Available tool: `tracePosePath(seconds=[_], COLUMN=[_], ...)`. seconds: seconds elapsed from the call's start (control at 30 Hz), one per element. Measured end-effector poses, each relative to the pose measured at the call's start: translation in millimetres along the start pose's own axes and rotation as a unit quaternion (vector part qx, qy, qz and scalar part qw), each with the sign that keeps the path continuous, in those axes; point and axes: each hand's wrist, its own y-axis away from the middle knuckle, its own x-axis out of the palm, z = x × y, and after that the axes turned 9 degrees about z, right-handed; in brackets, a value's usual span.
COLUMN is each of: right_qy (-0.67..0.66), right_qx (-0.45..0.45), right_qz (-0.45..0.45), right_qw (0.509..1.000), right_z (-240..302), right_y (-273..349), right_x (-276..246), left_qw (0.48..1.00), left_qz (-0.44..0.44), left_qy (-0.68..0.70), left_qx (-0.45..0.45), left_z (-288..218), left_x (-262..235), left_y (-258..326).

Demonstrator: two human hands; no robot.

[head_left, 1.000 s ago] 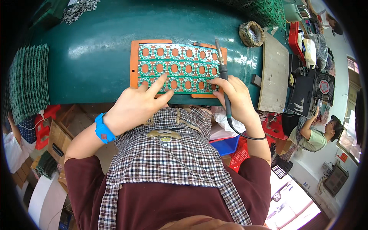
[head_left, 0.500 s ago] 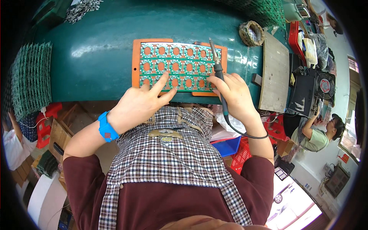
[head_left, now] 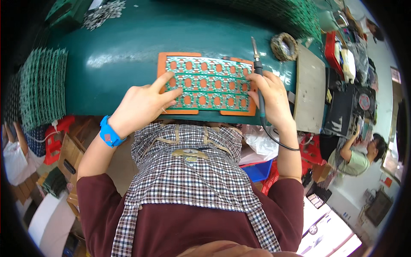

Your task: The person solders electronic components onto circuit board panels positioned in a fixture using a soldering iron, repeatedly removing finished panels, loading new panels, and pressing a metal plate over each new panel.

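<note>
A green circuit board panel [head_left: 209, 92], in three rows with oval cutouts, lies in a flat orange fixture [head_left: 162, 63] on the table. At its left end is my left hand [head_left: 143, 103], two fingers stretched apart and touching the panel's edge. A thin pale strand shows below that hand; whether its folded fingers hold it I cannot tell. My right hand [head_left: 276, 100] grips a soldering iron [head_left: 258, 66] with a dark handle, tip pointing away from me beyond the panel. Fingertips of this hand also touch the panel's right end.
A round, crusted ring-shaped holder [head_left: 284, 46] stands beyond the iron, beside a grey board [head_left: 310, 90]. Stacked green panels stand at left [head_left: 44, 88] and far right [head_left: 295, 17]. Small metal parts [head_left: 104, 15] lie far left. A co-worker [head_left: 357, 156] sits at right.
My left hand has shifted from the panel's lower middle to its left end. My right hand, still gripping the iron, is at the right end. The panel and fixture appear lower right in view.
</note>
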Motion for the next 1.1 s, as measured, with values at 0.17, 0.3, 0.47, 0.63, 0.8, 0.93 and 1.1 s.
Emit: tracePosePath(seconds=[0.17,0.3,0.47,0.63,0.8,0.93,1.1], right_qy=[0.072,0.051,0.029,-0.198,-0.319,-0.285,-0.094], right_qx=[0.273,0.583,0.568,0.404,0.312,0.32,0.241], right_qz=[-0.552,-0.551,-0.6,-0.745,-0.649,-0.438,-0.247], right_qw=[0.784,0.594,0.563,0.492,0.616,0.79,0.934], right_z=[-24.9,-60.3,-106.2,-36.5,29.0,25.2,6.8], right_y=[96.9,171.2,160.0,187.4,183.1,99.0,17.6], right_x=[18.0,58.7,86.3,33.0,-15.8,5.2,35.9], left_qw=[0.965,0.912,0.906,0.861,0.803,0.661,0.889], left_qz=[-0.239,-0.319,-0.335,-0.449,-0.355,-0.205,-0.334], left_qy=[0.109,0.227,0.223,0.196,0.459,0.722,0.281], left_qx=[-0.002,-0.124,-0.133,-0.135,-0.134,-0.002,-0.14], left_z=[-5.3,-18.0,-15.2,-3.2,-0.1,-4.6,3.3], left_x=[8.8,28.9,44.7,23.9,-0.2,8.5,29.0], left_y=[4.8,14.2,22.8,24.9,12.7,10.5,-1.6])
